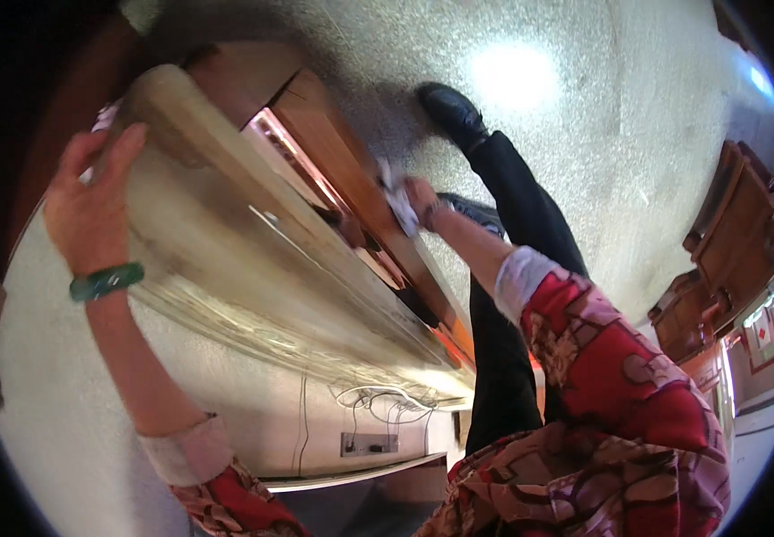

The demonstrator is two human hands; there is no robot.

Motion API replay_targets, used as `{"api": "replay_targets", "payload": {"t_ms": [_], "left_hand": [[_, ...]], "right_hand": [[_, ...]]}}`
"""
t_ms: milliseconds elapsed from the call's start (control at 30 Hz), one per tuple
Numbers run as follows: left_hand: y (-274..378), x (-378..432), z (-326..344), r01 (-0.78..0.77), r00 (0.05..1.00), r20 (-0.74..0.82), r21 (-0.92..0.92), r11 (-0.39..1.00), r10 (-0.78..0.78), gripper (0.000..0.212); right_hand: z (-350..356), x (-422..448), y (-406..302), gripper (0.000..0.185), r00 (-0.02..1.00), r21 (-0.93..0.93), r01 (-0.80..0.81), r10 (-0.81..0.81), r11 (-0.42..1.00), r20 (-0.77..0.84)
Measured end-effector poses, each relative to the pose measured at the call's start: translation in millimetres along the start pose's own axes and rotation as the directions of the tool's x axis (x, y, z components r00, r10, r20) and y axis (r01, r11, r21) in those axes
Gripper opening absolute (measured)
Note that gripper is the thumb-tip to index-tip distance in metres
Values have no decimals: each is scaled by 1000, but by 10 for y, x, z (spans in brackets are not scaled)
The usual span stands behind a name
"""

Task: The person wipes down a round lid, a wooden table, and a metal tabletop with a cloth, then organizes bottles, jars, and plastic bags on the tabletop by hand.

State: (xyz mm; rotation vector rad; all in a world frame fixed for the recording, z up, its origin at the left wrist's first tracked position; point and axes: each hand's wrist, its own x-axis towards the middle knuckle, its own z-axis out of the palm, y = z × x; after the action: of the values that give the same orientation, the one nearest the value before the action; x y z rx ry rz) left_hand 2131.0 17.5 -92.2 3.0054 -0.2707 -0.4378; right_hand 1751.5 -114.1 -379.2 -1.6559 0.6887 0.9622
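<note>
My right hand [422, 198] grips a whitish cloth [399, 201], which lies against the brown wooden lower edge [333, 134] of a long, low cabinet. Above that edge runs the cabinet's pale, stone-like top [226, 194], with dark streaks and a glossy surface. Beyond its left end my left hand [92, 201] is raised, thumb and fingers apart, a green bangle [106, 282] on the wrist. Something pinkish white [104, 119] shows behind those fingers; I cannot tell whether the hand holds it.
My black shoe [453, 114] rests on the speckled floor [581, 154], which reflects a bright light. Loose cables [387, 403] hang by a wall socket plate [368, 444] behind the cabinet. Carved wooden furniture [736, 241] stands at the right. A dark panel [373, 500] lies along the bottom.
</note>
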Motion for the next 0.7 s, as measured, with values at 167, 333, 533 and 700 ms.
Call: {"api": "replay_targets", "payload": {"t_ms": [167,333,533,700], "left_hand": [[48,-70,71,38,999,2,305,952,-41,55],[201,-107,-35,38,997,42,395,918,-60,50],[248,-942,7,-30,891,-363,-645,764,-271,20],[910,-1430,-841,-147,810,-360,-889,434,-463,16]], "right_hand": [[-1109,678,-2598,27,944,719,301,-89,627,-317],[-1368,-92,-3594,21,812,699,568,-438,434,-386],[-2066,-1907,-3246,21,850,255,524,-516,813,-104],[-2608,-2989,-4532,21,519,401,805,-846,436,-121]]}}
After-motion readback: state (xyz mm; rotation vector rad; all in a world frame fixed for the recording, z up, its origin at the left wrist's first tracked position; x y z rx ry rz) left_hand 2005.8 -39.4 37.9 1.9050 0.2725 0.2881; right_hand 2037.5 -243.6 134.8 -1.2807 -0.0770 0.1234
